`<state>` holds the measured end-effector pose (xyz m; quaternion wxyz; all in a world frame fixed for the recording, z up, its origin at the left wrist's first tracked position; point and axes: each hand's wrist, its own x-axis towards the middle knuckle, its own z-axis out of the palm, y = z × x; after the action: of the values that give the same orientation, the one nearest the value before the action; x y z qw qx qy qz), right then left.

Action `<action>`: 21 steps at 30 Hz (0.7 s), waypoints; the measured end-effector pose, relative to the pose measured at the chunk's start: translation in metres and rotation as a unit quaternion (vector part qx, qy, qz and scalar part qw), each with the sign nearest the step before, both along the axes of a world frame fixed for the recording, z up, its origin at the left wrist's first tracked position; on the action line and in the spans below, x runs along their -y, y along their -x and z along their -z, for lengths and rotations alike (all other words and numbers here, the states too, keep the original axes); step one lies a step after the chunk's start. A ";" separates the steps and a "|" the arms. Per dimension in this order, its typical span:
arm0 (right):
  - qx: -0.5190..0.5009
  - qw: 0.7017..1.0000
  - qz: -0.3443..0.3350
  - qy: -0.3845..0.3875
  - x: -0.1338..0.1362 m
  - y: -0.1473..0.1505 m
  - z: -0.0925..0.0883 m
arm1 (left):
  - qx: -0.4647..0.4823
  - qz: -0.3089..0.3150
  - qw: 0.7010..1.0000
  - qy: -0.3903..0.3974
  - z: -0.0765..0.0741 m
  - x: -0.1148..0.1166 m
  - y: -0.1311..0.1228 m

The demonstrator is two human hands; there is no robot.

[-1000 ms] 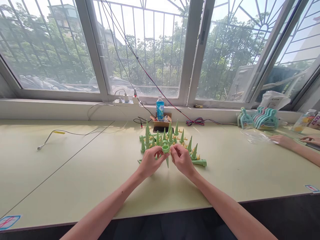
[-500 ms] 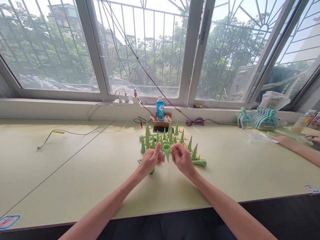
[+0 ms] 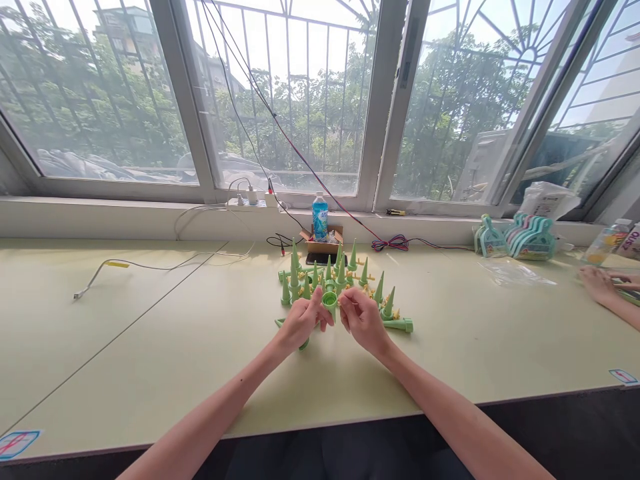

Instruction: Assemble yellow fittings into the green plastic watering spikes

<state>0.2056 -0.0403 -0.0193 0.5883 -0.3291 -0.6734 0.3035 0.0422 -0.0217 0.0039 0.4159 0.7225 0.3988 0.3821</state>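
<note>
A green plastic watering spike [image 3: 330, 302], hollow end turned up toward me, is held just above the table. My left hand [image 3: 301, 321] is closed on it from the left, thumb near the rim. On the other side, my right hand [image 3: 363, 320] pinches thumb and forefinger together close beside the rim; whatever lies between these fingertips is too small to make out. Behind both hands, several more green spikes [image 3: 294, 270] stand points up among small yellow valve pieces [image 3: 371, 277]. One spike lies flat [image 3: 400, 325] to the right of my right hand.
At the back stand a blue-labelled bottle [image 3: 320, 219] in a small carton [image 3: 326, 247] and a dark phone [image 3: 320, 259]. Cables [image 3: 391, 243] trail along the wall. Teal hanger-like items [image 3: 531, 239] and a plastic bag [image 3: 517, 273] are at right, near another person's hands [image 3: 597, 283].
The held spike has shifted slightly left and its open end tips more toward me. My right hand has followed a little to the left. The other person's hand has drawn back to the right.
</note>
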 end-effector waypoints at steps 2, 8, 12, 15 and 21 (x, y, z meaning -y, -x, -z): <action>-0.001 1.000 -0.003 0.002 0.000 0.000 0.000 | -0.001 -0.005 1.000 0.001 0.001 0.000 0.000; -0.004 1.000 -0.006 0.005 0.002 0.000 -0.002 | -0.010 0.003 1.000 -0.008 0.003 -0.003 0.001; -0.002 1.000 -0.001 0.010 0.002 0.000 -0.003 | -0.012 0.010 1.000 -0.012 0.003 -0.002 0.001; 0.002 1.000 0.006 0.011 0.001 -0.001 -0.002 | -0.015 0.016 1.000 -0.015 0.002 -0.002 0.002; 0.001 1.000 0.003 0.006 0.001 -0.001 -0.001 | -0.028 0.019 0.999 -0.028 -0.002 0.002 0.003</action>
<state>0.2070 -0.0409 -0.0180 0.5864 -0.3354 -0.6713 0.3050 0.0397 -0.0235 0.0063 0.3915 0.7518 0.3858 0.3644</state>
